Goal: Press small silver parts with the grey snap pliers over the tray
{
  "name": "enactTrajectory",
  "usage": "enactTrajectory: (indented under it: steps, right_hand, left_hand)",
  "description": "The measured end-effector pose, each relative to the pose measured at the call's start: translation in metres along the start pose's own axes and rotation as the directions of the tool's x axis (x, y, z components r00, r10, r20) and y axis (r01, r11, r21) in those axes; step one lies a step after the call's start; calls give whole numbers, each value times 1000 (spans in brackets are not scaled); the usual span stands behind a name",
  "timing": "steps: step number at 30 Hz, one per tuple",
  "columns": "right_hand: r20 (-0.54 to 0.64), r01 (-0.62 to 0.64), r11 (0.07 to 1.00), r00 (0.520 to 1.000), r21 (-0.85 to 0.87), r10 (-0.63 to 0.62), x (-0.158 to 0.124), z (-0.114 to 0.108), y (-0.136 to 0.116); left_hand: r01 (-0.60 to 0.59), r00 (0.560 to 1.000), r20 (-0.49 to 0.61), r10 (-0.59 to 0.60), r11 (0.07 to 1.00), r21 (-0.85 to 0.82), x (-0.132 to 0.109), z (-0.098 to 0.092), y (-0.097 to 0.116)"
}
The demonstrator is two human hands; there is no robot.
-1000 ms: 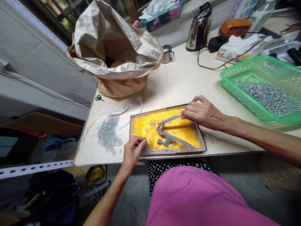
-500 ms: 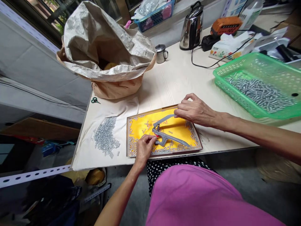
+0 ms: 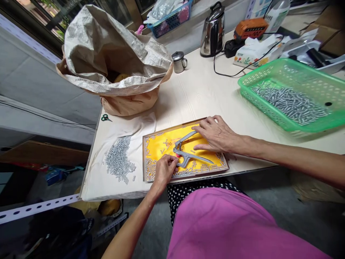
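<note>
A grey pair of spring-loaded hand pliers (image 3: 185, 155), with a coil spring and a red part near its head, lies with handles spread over a shallow tray (image 3: 185, 178). The tray has a yellow sheet (image 3: 159, 144) and many short silvery metal pieces (image 3: 151, 167). My left hand (image 3: 165, 169) is closed in a pinch at the pliers' head; whatever sits between its fingertips is too small to make out. My right hand (image 3: 214, 136) is open, thumb apart from the fingers, with its fingertips at the end of the upper handle.
Left of the tray, a heap of small metal pieces (image 3: 120, 158) lies on white cloth (image 3: 94, 180). Behind stand a large woven sack (image 3: 129, 102), green scissors (image 3: 106, 117), a metal mug (image 3: 178, 63) and a kettle (image 3: 212, 32). A green basket (image 3: 269, 108) holds metal pins at right.
My right hand has opened from a pinch, its thumb now spread below the fingers above the handles. My left hand stays at the pliers' head. The whole view has shifted slightly.
</note>
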State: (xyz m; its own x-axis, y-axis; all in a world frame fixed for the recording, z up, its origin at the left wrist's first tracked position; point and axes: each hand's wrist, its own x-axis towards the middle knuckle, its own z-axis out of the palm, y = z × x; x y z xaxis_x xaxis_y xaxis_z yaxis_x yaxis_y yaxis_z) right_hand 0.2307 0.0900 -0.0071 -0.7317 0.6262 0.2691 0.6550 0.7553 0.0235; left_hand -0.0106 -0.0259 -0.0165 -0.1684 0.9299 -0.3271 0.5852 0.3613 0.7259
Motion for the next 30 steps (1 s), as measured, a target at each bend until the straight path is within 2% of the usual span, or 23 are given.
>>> enactTrajectory:
  steps: [6,12,19,26,28,30]
  right_hand:
    - [144,-68,997,988,47,61,-28,3,-28]
    - [186,-96,991,979,90,78,-30,-9,-41]
    - [224,-153,986,965,60,136,-31,-11,-54]
    - [188,-168,984,970,59,154,-36,-5,-66]
    - [177,-158,985,974,70,144,-36,-4,-66]
    - [167,-142,987,978,74,128,-35,-3,-66]
  left_hand:
    - [-68,998,18,65,984,167,1,-1,-1]
    - [-125,992,33,121,946,298,2,-2,2]
    - [-67,998,36,60,961,270,-2,-2,5]
    - [-17,999,51,6,975,223,-4,-2,5]
    - [-60,998,7,61,959,275,-7,-1,4]
    - [-157,971,-110,211,916,368,-13,0,5]
